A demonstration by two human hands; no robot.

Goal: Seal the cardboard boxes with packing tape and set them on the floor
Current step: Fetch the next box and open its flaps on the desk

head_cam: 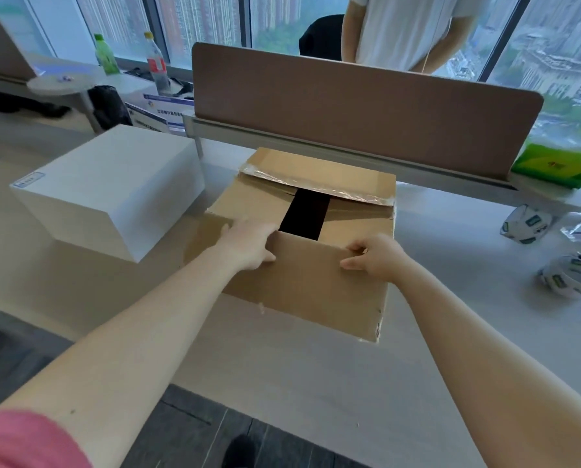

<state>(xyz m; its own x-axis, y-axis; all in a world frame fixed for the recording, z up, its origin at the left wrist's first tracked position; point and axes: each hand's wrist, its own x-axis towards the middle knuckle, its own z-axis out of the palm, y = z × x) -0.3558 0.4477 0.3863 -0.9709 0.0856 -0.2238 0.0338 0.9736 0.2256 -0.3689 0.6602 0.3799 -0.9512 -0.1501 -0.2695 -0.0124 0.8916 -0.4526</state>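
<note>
Box (pixel 302 251), brown cardboard, sits on the pale desk (pixel 282 383) at the middle of the view, its top not yet closed: a dark gap shows between the flaps at about 12 o'clock from the hands. Old clear tape (pixel 316 184) clings, wrinkled, along the far flap's edge.

Left hand (pixel 248 243) lies on the box's near left flap, fingers fairly straight and reaching toward the gap; the fingertips are hidden past the flap edge, so whether they hook under it cannot be told. Right hand (pixel 375 255) rests at the near flap's right end, fingers curled over its edge and thumb pressed flat on the cardboard, gripping that flap.

At 9 o'clock from the box stands a white block (pixel 106 190), apart from it. At 3 o'clock, well apart, lie two tape rolls (pixel 525 224), the nearer one blurred. A brown divider (pixel 366 106) rises at 12 o'clock; behind it stands a person in a white shirt (pixel 410 28), cut off by the top edge.
</note>
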